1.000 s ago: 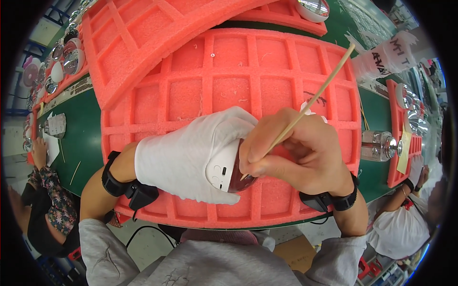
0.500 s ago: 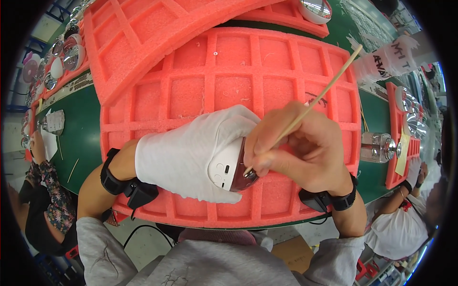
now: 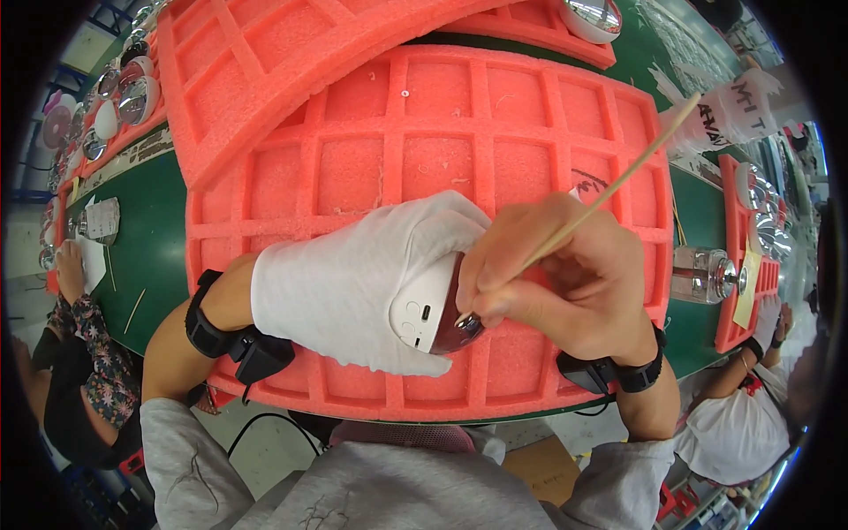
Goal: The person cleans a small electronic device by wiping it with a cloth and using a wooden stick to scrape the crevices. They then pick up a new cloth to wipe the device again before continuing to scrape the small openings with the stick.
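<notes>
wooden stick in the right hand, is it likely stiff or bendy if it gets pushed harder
The wooden stick looks fairly stiff, as it runs straight beyond the right hand. It is probably light, being so thin. Pushed hard sideways, it might flex or snap, given its long, slender shape.

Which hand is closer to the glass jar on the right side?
Right. The right hand, pinching a thin stick, is left of the glass jar, over the pink tray; the gloved left hand, holding a rounded device, is farther left.
</notes>
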Tool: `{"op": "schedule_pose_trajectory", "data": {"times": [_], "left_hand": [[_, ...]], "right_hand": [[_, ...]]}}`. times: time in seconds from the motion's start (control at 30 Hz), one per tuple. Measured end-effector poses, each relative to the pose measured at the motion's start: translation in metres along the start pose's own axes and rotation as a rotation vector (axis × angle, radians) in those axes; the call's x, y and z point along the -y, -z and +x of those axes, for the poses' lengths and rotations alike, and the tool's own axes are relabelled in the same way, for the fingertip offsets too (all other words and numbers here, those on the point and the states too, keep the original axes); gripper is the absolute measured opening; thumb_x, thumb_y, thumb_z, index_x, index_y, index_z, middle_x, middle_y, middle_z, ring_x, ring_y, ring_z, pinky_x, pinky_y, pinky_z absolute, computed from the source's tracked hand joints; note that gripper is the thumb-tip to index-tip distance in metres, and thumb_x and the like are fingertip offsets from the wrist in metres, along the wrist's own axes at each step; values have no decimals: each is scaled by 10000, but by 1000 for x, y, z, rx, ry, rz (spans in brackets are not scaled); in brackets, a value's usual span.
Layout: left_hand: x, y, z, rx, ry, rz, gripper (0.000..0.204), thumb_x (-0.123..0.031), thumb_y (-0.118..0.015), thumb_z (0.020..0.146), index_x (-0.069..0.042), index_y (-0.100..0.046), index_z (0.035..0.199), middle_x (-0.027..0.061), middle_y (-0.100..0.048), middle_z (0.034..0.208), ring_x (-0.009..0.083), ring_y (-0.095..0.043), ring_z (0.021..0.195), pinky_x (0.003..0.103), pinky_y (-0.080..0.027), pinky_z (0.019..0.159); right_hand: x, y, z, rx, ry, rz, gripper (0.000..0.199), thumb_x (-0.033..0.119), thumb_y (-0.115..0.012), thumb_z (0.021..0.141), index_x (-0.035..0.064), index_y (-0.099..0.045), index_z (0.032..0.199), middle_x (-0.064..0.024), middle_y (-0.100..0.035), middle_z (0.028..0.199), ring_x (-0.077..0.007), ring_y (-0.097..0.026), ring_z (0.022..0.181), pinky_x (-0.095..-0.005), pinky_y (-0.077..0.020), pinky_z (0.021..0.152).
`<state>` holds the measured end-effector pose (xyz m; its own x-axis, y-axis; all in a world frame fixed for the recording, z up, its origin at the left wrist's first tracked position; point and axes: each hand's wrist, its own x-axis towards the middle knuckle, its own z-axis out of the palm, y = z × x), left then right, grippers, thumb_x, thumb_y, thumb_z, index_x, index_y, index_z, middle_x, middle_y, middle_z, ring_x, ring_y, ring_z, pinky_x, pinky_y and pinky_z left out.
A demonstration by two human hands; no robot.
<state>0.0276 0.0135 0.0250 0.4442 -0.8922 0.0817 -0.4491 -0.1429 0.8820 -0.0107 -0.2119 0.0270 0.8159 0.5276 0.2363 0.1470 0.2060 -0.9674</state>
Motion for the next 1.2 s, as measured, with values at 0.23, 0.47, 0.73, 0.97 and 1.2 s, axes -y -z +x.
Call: {"op": "schedule_pose_trajectory", "data": {"times": [0.23, 0.47, 0.73, 0.97, 1.2], "left_hand": [[0, -1, -2, 3, -39, 61, 544, -208, -870, 686, -59, -613, 1141, 148, -599, 1159, 360, -597, 1074, 438, -527, 897], [4, 3, 0, 76, -102, 134, 606, -204, -882, 677, -55, -579, 1180, 149, -580, 1210, 360, -605, 1091, 433, -531, 892], [14, -9, -3, -30, -34, -23, 528, -276, -898, 659, -102, -648, 1091, 99, -608, 1127, 349, -568, 1072, 440, -506, 892], [12, -9, -3, -37, 14, -41, 604, -270, -902, 643, -87, -620, 1145, 118, -602, 1143, 353, -574, 1079, 452, -510, 901], [11, -9, -5, -26, 81, -86, 674, -261, -901, 654, -68, -585, 1217, 130, -589, 1173, 343, -578, 1091, 439, -513, 905]], "right_hand": [[6, -4, -1, -103, -134, 163, 142, -118, -708, 888, -29, -620, 954, -182, -691, 891, -223, -694, 747, -337, -566, 692], [3, -3, -1, -61, -49, 65, 154, -112, -705, 890, -32, -610, 980, -186, -685, 877, -233, -694, 729, -338, -567, 681], [4, -3, -1, -37, -55, 25, 155, -113, -713, 879, -31, -610, 961, -190, -691, 872, -251, -706, 738, -355, -562, 681], [-5, 0, 3, 67, 153, -105, 158, -127, -701, 876, -35, -612, 968, -196, -687, 864, -240, -706, 737, -341, -550, 647], [-3, -5, 3, -7, 112, -66, 177, -124, -709, 870, -41, -596, 978, -208, -685, 852, -238, -699, 729, -336, -545, 638]]}}
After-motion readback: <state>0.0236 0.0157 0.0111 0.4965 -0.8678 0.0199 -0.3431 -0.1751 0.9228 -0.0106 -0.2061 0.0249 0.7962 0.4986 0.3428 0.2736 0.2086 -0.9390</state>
